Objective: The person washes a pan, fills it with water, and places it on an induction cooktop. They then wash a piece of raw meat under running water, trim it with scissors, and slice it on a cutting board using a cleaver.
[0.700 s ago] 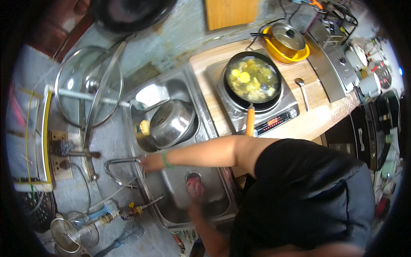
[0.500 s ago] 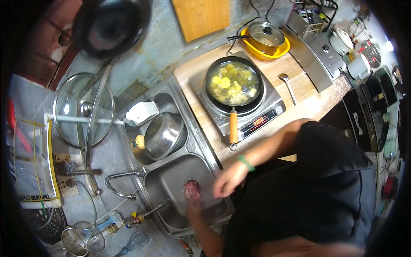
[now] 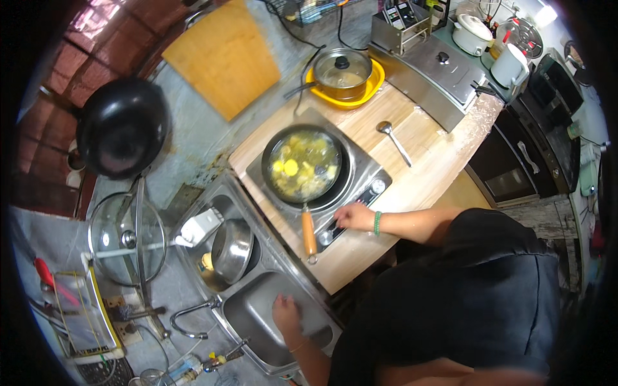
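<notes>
Fingers (image 3: 341,217) half-bent, right hand (image 3: 355,217) reaches empty to cooktop (image 3: 358,168); left hand (image 3: 286,314) hangs over sink (image 3: 248,310), grip unclear.

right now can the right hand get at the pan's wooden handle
Probably yes: the right hand is over the front of the hob, just to the right of the wooden handle, which sticks out uncovered, and nothing visible stands between them.

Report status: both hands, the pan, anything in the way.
Left hand over sink basin, grip unclear. Right hand at control panel. Pan on cooktop, food in liquid. Wooden handle juts over cooktop's front, beside right hand.
</notes>
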Tool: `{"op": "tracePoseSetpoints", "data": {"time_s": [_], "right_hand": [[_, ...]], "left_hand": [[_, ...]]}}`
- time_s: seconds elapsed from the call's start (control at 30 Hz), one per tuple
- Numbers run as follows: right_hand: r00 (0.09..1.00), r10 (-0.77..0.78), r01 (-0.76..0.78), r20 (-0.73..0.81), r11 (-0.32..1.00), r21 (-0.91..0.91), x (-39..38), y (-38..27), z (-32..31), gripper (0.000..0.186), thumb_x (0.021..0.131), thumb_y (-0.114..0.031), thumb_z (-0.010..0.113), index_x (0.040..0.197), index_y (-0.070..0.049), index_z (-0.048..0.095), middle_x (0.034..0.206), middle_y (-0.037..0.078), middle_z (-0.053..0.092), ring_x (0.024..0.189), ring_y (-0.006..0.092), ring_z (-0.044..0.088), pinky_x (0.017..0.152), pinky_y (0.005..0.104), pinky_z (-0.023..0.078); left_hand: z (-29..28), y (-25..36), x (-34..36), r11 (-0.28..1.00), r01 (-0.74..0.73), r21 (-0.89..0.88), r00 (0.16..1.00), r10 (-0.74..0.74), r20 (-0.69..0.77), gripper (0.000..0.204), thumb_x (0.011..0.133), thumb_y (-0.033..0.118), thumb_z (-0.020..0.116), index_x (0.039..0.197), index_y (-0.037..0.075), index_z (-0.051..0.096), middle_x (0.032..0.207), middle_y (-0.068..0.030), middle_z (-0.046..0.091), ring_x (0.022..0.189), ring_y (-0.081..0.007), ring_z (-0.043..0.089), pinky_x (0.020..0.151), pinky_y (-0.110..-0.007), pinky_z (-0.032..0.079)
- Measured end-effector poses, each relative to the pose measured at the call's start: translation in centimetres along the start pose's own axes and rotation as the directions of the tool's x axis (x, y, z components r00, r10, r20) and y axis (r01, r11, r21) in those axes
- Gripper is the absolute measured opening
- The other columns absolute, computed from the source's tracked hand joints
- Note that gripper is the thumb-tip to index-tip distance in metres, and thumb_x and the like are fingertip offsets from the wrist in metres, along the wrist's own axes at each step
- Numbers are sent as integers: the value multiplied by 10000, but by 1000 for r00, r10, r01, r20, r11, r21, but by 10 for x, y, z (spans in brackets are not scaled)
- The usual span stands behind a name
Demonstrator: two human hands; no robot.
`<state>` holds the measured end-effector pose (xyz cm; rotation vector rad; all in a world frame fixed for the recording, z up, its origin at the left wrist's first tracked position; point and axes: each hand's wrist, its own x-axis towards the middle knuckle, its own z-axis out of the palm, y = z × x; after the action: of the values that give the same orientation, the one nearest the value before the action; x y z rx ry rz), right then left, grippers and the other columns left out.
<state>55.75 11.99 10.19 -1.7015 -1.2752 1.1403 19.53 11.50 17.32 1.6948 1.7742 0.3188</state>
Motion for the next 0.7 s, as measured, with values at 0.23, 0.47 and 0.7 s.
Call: {"op": "tracePoseSetpoints", "data": {"time_s": [0.23, 0.47, 0.7], "right_hand": [[787, 19, -413, -617, 759, -503, 17, 110, -186, 405, 741, -130, 620, 1122, -34, 520, 993, 209, 592, 958, 363, 575, 855, 421, 479], [786, 364, -451, -500, 891, -60, 27, 160, -226, 120, 808, -105, 563, 896, -24, 578, 879, 170, 621, 804, 272, 604, 725, 379, 485], [984, 173, -171, 35, 891, 421, -18, 66, -135, 231, 886, -218, 644, 1020, -30, 662, 923, 74, 676, 791, 131, 612, 722, 277, 500]], "left_hand": [[43, 118, 54, 921, 48, -386, 974, 43, 223, 448, 885, 220, 646, 1222, -59, 546, 989, -91, 639, 883, -151, 612, 790, -265, 485], [78, 142, 111, 861, 384, -334, 754, -83, 652, 250, 853, 185, 669, 1019, 56, 534, 746, -31, 589, 559, -126, 555, 514, -255, 461], [108, 151, 98, 645, 553, -528, 687, 8, 727, 237, 775, 29, 654, 954, 90, 511, 695, -29, 533, 550, -128, 501, 490, -249, 436]]}}
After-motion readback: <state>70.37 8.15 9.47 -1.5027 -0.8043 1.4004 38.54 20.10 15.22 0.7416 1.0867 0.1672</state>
